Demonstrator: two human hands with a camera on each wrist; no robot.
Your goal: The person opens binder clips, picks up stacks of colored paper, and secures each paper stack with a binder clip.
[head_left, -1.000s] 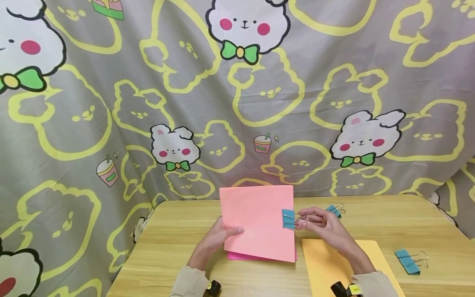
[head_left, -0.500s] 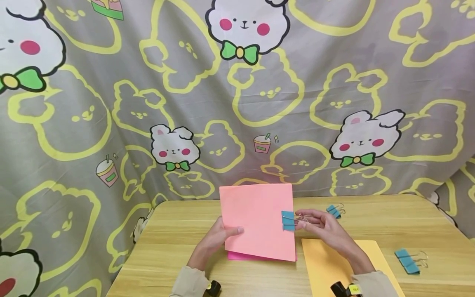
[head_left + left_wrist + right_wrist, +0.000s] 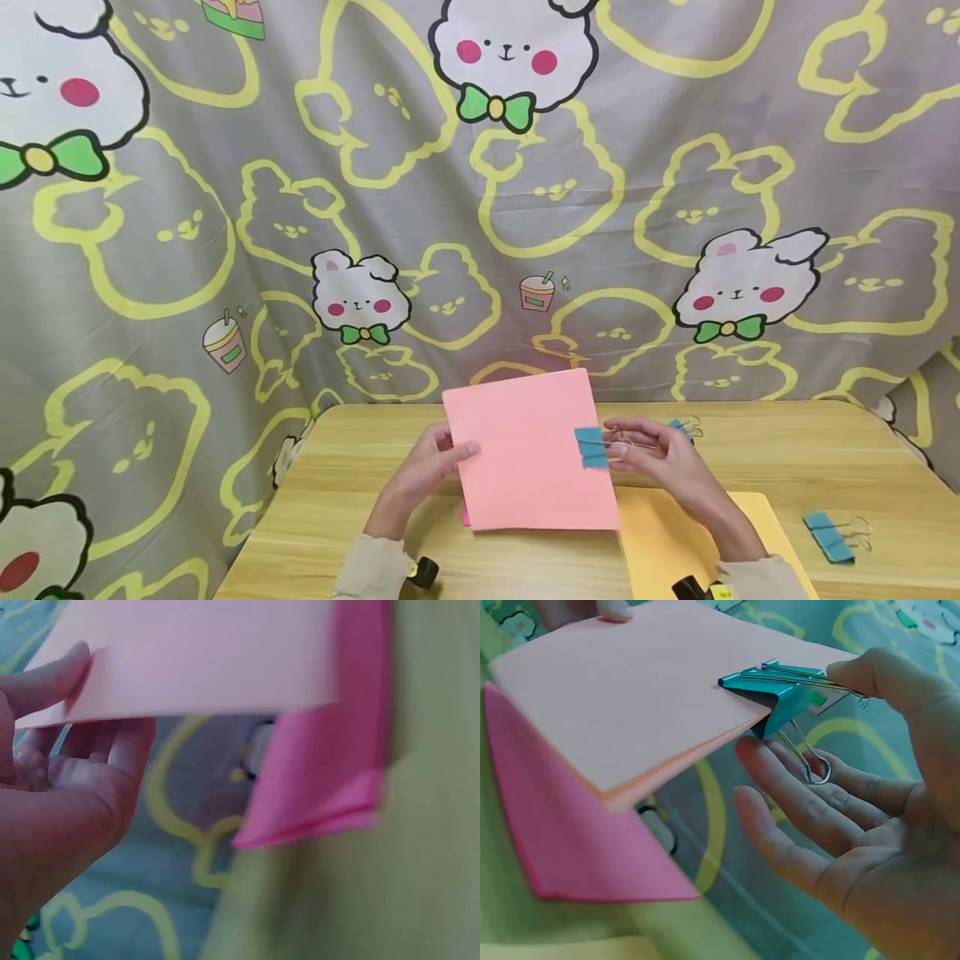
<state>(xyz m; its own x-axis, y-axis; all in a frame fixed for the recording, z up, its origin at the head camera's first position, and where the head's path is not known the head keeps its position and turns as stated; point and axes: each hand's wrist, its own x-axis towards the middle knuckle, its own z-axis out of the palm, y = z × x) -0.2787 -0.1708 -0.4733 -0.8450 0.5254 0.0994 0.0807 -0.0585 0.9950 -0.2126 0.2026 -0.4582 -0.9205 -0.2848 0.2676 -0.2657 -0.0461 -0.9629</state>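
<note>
Left hand (image 3: 429, 462) grips the left side of the light pink sheets (image 3: 528, 458) above the table (image 3: 352, 475); right hand (image 3: 675, 458) holds, at its handles, the teal binder clip (image 3: 592, 447) seated over their right edge

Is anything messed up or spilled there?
Nothing looks spilled or broken. The light pink paper is tilted, but that's no surprise: the left hand holds it up, and a blue clip sits on its edge.

Matt paper (image 3: 532, 467), clip (image 3: 789, 703) (glossy metal)
</note>
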